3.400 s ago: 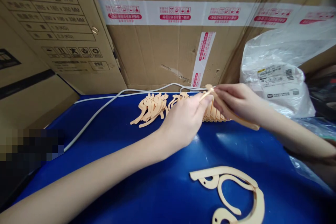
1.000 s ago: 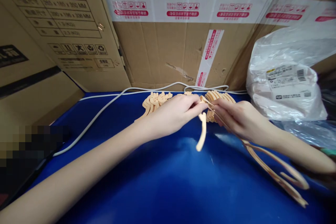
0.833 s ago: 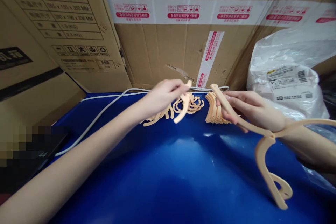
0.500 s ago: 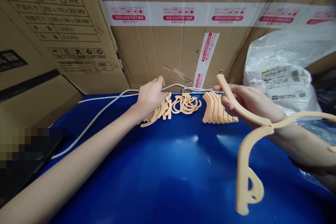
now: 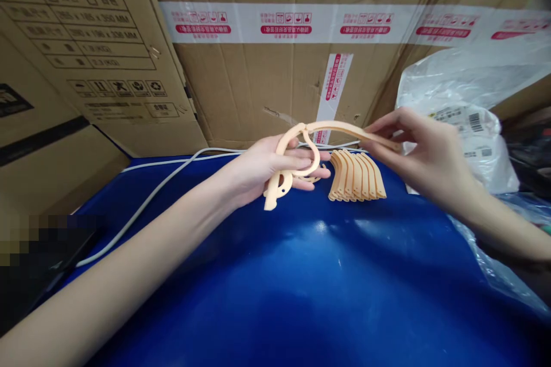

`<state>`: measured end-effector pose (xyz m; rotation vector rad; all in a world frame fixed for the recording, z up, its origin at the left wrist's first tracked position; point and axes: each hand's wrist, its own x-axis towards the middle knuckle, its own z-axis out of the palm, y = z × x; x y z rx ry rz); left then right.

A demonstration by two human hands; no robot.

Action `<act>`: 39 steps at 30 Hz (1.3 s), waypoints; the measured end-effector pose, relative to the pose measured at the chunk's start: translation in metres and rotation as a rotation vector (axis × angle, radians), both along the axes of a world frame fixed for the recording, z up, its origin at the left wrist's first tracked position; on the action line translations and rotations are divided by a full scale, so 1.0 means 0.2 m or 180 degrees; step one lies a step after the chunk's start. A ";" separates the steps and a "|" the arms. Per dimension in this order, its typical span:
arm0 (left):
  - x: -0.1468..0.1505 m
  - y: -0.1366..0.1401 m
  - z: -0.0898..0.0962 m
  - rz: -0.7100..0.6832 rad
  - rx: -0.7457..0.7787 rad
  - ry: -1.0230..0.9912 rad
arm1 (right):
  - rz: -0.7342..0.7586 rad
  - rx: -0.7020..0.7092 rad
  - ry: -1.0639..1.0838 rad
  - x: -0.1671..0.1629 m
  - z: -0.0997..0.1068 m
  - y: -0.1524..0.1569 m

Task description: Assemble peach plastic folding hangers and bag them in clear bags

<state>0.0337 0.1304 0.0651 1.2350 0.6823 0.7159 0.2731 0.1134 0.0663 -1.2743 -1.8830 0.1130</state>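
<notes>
A beige plastic folding clothes hanger point(image 5: 336, 125) is held up between my hands, above the back of the blue tabletop. My left hand point(image 5: 262, 169) grips its left arm and hook, palm up, with the fingers stretched out behind the hook. My right hand point(image 5: 424, 146) pinches the far end of the hanger's right arm between thumb and fingers. Below and between the hands stands a neat row of beige hanger arms point(image 5: 357, 176). A few curved hook pieces show partly behind my left fingers; the rest of that area is hidden.
A large cardboard box point(image 5: 249, 80) walls off the back, another carton point(image 5: 107, 69) the left. A white cable point(image 5: 159, 189) runs along the left and back of the blue tabletop point(image 5: 275, 281). A clear plastic bag with a labelled parcel point(image 5: 465, 132) lies at right.
My left hand has left the pile of pieces and taken the hanger's left arm and hook. My right hand has shifted its grip to the right arm's end, and the hanger has turned and moved left.
</notes>
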 end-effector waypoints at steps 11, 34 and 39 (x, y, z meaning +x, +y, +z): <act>0.04 -0.07 -0.02 -0.0636 -0.0700 0.0044 | -0.0180 0.0027 -0.1606 -0.04 -0.07 -0.04; 0.05 0.00 -0.21 0.0519 0.0492 0.1628 | -0.1100 -0.1253 -0.1500 0.20 -0.27 0.29; 0.04 -0.02 -0.19 0.0269 0.0515 0.1675 | -0.1120 -0.1293 -0.1484 0.18 -0.26 0.27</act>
